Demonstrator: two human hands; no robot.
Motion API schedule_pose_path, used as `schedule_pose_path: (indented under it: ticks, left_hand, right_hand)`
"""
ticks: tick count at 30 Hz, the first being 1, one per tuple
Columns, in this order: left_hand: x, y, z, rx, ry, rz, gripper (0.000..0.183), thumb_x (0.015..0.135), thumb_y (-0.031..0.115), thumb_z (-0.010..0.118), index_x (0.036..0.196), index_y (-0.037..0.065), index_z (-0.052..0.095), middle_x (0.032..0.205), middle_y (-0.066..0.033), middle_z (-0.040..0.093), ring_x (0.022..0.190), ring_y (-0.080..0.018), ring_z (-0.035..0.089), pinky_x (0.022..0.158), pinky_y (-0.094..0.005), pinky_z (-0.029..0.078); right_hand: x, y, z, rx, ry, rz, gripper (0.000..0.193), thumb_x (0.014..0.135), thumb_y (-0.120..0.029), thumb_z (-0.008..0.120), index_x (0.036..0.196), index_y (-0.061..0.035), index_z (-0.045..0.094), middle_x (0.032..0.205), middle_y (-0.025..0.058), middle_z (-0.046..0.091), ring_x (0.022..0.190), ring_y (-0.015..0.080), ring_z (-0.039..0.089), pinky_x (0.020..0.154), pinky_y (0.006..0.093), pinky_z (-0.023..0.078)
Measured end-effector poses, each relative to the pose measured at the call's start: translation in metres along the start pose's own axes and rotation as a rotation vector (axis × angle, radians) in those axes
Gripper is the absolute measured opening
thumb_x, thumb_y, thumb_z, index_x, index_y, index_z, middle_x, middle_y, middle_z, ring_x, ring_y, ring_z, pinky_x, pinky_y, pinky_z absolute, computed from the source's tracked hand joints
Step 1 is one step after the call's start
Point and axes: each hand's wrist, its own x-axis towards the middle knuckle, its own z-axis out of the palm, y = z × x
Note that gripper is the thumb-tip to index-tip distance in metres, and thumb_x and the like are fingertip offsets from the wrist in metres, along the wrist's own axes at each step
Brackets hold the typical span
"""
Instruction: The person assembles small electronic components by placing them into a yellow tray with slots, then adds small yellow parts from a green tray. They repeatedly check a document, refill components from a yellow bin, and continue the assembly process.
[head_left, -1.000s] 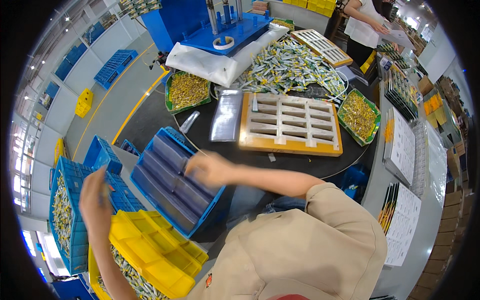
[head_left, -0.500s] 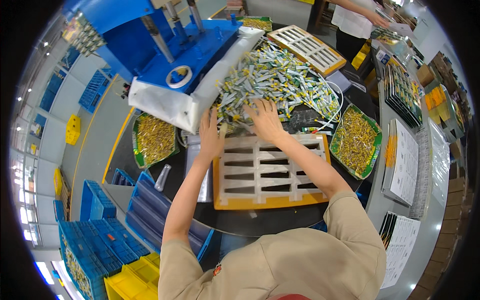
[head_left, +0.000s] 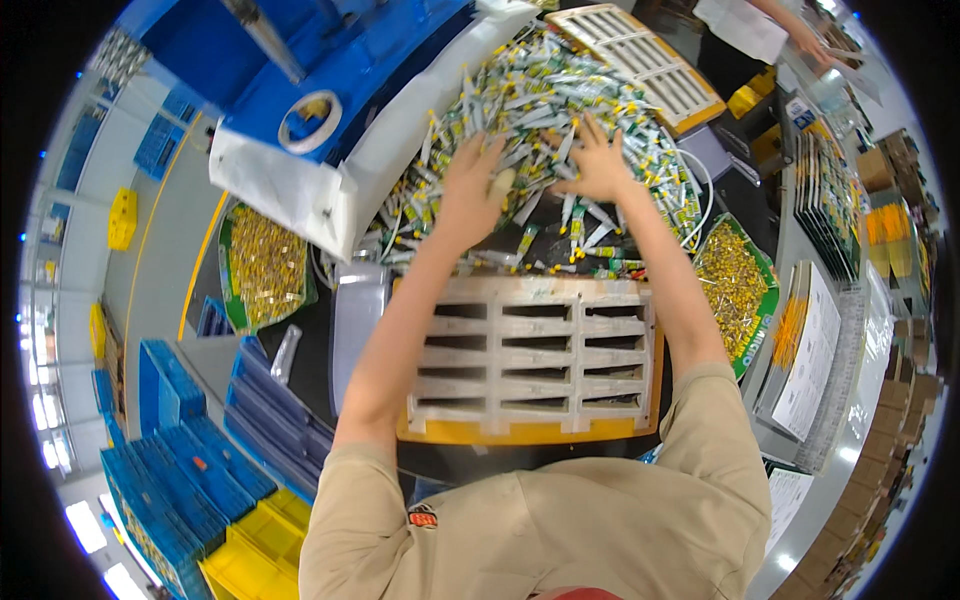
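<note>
Heap of small glossy tubes (head_left: 560, 130), white and green bodies with yellow caps, piled loose on the dark round table (head_left: 320, 360) at the far side. Nearer the person sits a slotted tray (head_left: 530, 360): pale rigid grid with rows of rectangular slots, on a yellow-orange base. Two shallow green trays of small yellow parts flank it, one left (head_left: 262, 265), one right (head_left: 735, 285). Blue machine housing (head_left: 330, 70) with a white roll of tape (head_left: 310, 120) on top, white sheet hanging off its edge. Stacked blue plastic crates (head_left: 180, 460) and yellow bins (head_left: 262, 550) at lower left. Versus half a second ago: both hands were at the near edge of the heap just past the tray, now they are further out, well into the pile. Left hand (head_left: 470, 190) lies palm-down on the tubes, fingers spread and slightly curled, a pale tube showing at its fingertips; can't tell whether it is gripped. Right hand (head_left: 600, 165) flat on the heap, fingers splayed wide, touching tubes, nothing clasped.
</note>
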Motion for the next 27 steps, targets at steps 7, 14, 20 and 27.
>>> schedule_pose_path:
  ticks: [7,14,20,27]
  left_hand:
    - [-0.228,0.068,-0.194,0.298,-0.223,-0.444,0.045,0.07,-0.004,0.062,0.114,0.005,0.059,0.126,-0.0155,0.053,0.124,-0.0361,0.046,0.108,-0.0426,0.035]
    - [-0.329,0.029,-0.167,0.421,0.117,-0.297,0.029,0.072,-0.005,0.068,0.098,0.003,0.058,0.11,-0.0135,0.055,0.108,-0.0357,0.051,0.093,-0.043,0.042]
    - [-0.334,0.005,-0.161,0.404,0.249,-0.121,0.023,0.071,-0.005,0.072,0.088,0.003,0.058,0.106,-0.0117,0.064,0.102,-0.0322,0.061,0.088,-0.0402,0.05]
    - [-0.327,0.068,-0.196,0.257,0.126,-0.315,0.022,0.074,-0.003,0.073,0.092,0.002,0.061,0.105,-0.013,0.068,0.097,-0.0311,0.067,0.082,-0.0358,0.055]
  right_hand:
    - [-0.009,-0.003,-0.019,0.371,0.471,0.041,0.049,0.088,-0.046,0.062,0.128,-0.018,0.063,0.128,0.0202,0.06,0.127,0.034,0.05,0.107,0.0607,0.031]
    - [-0.051,-0.126,0.016,0.475,0.683,-0.028,0.038,0.093,-0.034,0.06,0.126,-0.0155,0.062,0.14,0.021,0.047,0.133,0.0414,0.04,0.108,0.0615,0.027]
    - [-0.177,-0.224,0.006,0.718,0.602,-0.352,0.022,0.086,-0.016,0.065,0.106,-0.0091,0.069,0.126,0.0159,0.058,0.121,0.0379,0.05,0.104,0.0487,0.038]
    - [-0.237,-0.317,-0.01,0.791,0.423,-0.478,0.035,0.083,-0.016,0.07,0.117,-0.0127,0.063,0.128,0.0155,0.055,0.114,0.0362,0.054,0.095,0.0444,0.045]
